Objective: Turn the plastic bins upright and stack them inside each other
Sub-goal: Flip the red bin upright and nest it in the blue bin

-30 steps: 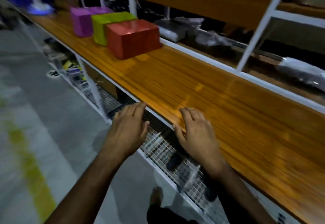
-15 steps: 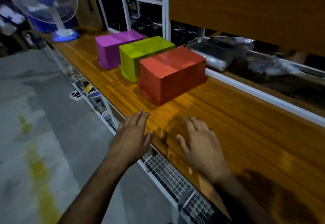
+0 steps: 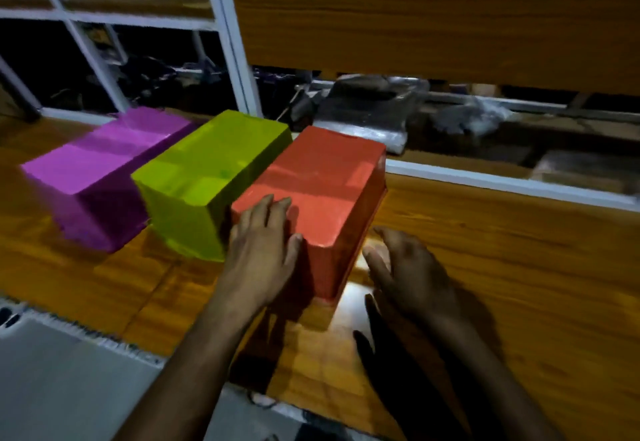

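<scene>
Three plastic bins stand upside down in a row on the wooden shelf (image 3: 485, 250): a purple bin (image 3: 93, 170) at the left, a lime green bin (image 3: 204, 170) in the middle and a red bin (image 3: 322, 184) at the right. My left hand (image 3: 259, 250) lies flat, fingers spread, on the near left corner of the red bin's upturned bottom. My right hand (image 3: 405, 267) hovers open just right of the red bin's near end, close to its side wall, holding nothing.
A white metal frame (image 3: 235, 60) and a wooden upper shelf board (image 3: 433, 25) rise behind the bins. Wrapped packages (image 3: 370, 111) lie on the lower back shelf. The shelf's front edge and grey floor (image 3: 69, 388) are at the lower left.
I have come closer to the bins. My left hand has moved forward onto the red bin's top, and my right hand has reached up beside its right side.
</scene>
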A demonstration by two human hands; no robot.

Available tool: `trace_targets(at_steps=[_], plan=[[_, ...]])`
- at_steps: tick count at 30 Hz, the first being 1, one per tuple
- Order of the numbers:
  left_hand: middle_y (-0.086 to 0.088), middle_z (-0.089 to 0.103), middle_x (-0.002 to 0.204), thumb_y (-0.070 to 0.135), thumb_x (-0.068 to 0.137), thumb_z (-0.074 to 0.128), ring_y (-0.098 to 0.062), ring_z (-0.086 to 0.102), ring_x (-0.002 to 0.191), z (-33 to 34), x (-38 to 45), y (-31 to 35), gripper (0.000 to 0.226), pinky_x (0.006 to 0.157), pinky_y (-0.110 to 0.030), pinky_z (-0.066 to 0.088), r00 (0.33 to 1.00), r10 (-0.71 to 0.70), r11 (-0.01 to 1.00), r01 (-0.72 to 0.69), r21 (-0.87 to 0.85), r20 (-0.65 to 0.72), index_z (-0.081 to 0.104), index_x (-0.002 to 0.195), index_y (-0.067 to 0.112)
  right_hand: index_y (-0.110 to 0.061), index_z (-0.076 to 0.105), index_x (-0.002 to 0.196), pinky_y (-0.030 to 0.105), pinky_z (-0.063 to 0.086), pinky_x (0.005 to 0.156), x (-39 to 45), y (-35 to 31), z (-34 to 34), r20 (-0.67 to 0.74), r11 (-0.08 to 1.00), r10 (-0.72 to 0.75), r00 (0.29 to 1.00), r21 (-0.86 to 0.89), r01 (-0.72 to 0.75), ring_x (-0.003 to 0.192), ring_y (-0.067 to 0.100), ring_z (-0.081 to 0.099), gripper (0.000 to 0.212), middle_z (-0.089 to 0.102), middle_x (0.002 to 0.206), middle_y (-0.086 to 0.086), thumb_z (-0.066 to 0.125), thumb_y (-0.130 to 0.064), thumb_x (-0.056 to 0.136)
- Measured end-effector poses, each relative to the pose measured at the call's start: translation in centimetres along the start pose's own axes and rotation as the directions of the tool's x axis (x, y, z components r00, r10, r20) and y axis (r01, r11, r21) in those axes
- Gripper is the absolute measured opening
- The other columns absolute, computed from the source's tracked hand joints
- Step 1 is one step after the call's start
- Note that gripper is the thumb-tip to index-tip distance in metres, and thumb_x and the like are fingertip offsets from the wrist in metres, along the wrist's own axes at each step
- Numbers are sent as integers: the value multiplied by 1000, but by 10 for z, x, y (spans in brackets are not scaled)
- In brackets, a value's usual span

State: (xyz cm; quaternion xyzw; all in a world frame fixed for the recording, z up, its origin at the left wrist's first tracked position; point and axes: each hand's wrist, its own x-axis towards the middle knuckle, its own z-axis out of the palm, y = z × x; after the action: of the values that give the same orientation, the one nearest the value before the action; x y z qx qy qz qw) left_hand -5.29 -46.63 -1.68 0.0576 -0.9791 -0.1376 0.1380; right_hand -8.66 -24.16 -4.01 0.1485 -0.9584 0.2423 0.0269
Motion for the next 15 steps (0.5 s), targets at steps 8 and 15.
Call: trace_targets(at_steps=[8,15], plan=[[-15,39,149,44,89,54,-38,37,132,-12,78,-51,61,103,-50,35,989,50,997,-58,55,136,40,143,19,-19,50,139,37,50,93,39,-45,17,-116,958,220,969,214,-192,115,20,59,57,59,133,5,42,-54,95],[-19,44,141,49,90,55,-39,50,124,-8,86,-57,66,100,-43,44,952,15,990,28,-136,306,36,146,20,-26,53,130,45,53,88,39,-52,24,-96,898,253,963,393,-196,103,20,60,52,60,118,2,50,-55,88]])
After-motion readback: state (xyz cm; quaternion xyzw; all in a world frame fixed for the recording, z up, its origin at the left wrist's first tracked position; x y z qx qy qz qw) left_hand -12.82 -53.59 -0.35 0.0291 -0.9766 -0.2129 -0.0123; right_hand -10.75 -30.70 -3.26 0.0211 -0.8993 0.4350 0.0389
